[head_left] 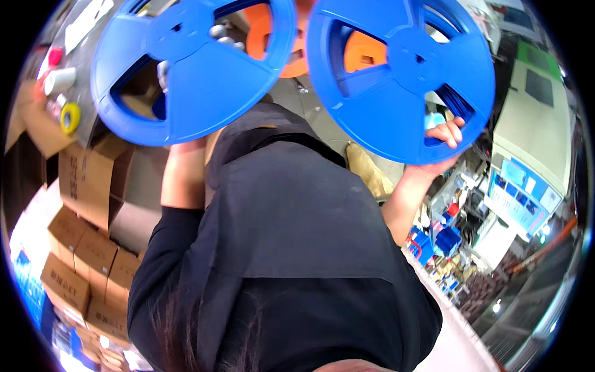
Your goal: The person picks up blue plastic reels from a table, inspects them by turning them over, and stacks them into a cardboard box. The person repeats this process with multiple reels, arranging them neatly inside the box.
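printed ctns (87,192), hands (445,135) w/ blue reels (401,59)

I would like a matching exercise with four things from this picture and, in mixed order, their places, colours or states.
1. Right hand
2. Tape roll
3. Stacked cardboard boxes
4. Orange reel

A. at the picture's lower left
B. seen through an opening in the right blue reel
C. yellow
D. gripping the right blue reel

Pairs: 1-D; 2-C; 3-A; 4-B

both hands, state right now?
Left hand: hidden behind the left blue reel; grip can't be told.
Right hand: closed, holding the right blue reel by its rim, through a cutout.
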